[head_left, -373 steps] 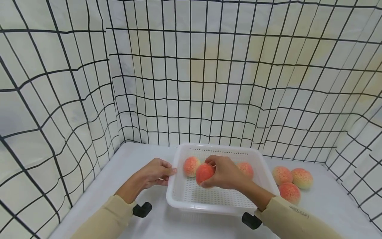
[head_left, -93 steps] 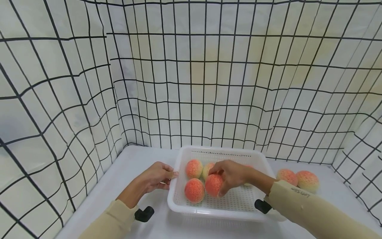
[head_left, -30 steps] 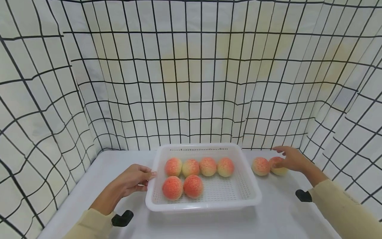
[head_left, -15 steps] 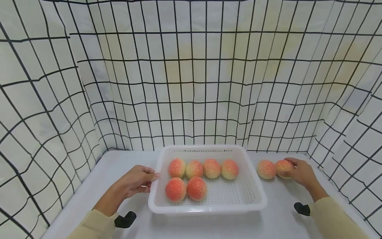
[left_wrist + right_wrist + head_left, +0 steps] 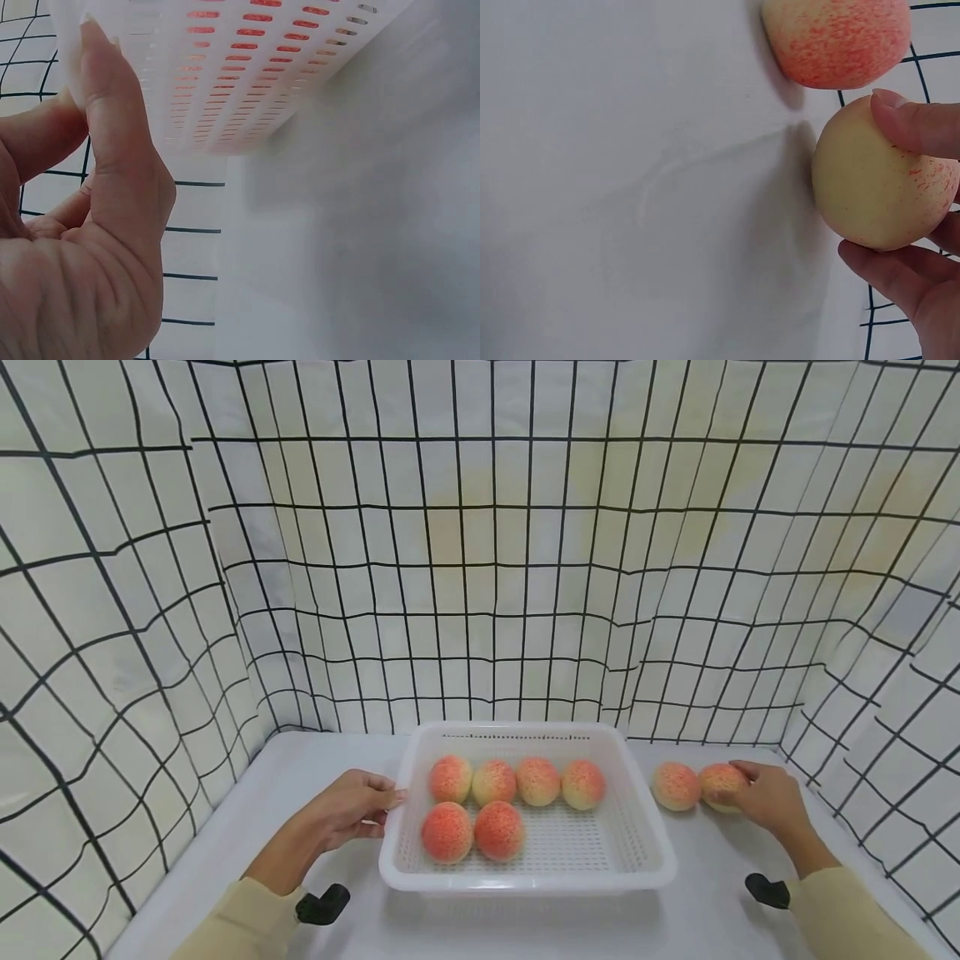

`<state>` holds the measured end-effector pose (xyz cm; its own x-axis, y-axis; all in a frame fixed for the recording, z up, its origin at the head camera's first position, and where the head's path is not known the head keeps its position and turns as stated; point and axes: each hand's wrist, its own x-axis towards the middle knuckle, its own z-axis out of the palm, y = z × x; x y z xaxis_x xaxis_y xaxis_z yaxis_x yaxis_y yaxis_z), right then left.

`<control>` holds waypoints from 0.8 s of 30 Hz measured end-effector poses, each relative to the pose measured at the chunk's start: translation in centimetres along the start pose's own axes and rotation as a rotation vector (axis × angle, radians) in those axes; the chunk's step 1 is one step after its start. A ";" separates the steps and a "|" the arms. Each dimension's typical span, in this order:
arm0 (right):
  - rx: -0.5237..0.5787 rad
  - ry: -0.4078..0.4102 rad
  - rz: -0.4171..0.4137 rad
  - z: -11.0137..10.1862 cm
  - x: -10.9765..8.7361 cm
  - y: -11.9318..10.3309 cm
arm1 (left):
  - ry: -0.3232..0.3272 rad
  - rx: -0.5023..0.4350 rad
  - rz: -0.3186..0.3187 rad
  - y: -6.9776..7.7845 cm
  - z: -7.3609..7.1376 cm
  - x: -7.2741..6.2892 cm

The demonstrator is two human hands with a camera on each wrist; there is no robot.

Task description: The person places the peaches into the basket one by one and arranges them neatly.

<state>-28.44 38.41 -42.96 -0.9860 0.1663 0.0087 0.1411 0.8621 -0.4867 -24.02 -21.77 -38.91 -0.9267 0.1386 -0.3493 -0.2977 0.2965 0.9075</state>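
Observation:
A white perforated plastic basket point(image 5: 525, 883) stands on the white table with several pink-and-yellow peaches point(image 5: 499, 832) in it. They form a back row, plus two redder ones at the front left. My left hand point(image 5: 347, 810) pinches the basket's left rim, thumb on the wall in the left wrist view. Right of the basket, my right hand point(image 5: 774, 800) grips a peach point(image 5: 877, 176) between thumb and fingers, its yellow side showing in the right wrist view. Close beside it sits another peach point(image 5: 676, 786).
A white tabletop point(image 5: 322, 752) carries everything. Walls of white cloth with a black grid point(image 5: 510, 568) rise at the back and both sides. Inside the basket, bare perforated floor point(image 5: 585, 843) shows at the front right.
Over the earlier frames the right hand set peaches into the basket, then moved right to the outside pair. Its fingers have closed round the farther peach. The left hand stays on the rim.

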 end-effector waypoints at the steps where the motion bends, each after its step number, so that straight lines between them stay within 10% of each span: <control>1: 0.007 0.005 -0.003 -0.2 -0.1 0.0 | -0.004 0.001 0.005 0.0 0.0 0.0; 24: 0.084 0.108 -0.029 -3.5 -3.4 -3.1 | 0.000 0.006 0.002 0.1 0.0 0.1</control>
<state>-25.25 36.82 -38.39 -0.9737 0.1961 0.1161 0.0997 0.8248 -0.5566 -24.16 -21.67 -38.83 -0.9273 0.1393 -0.3475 -0.2944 0.3023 0.9066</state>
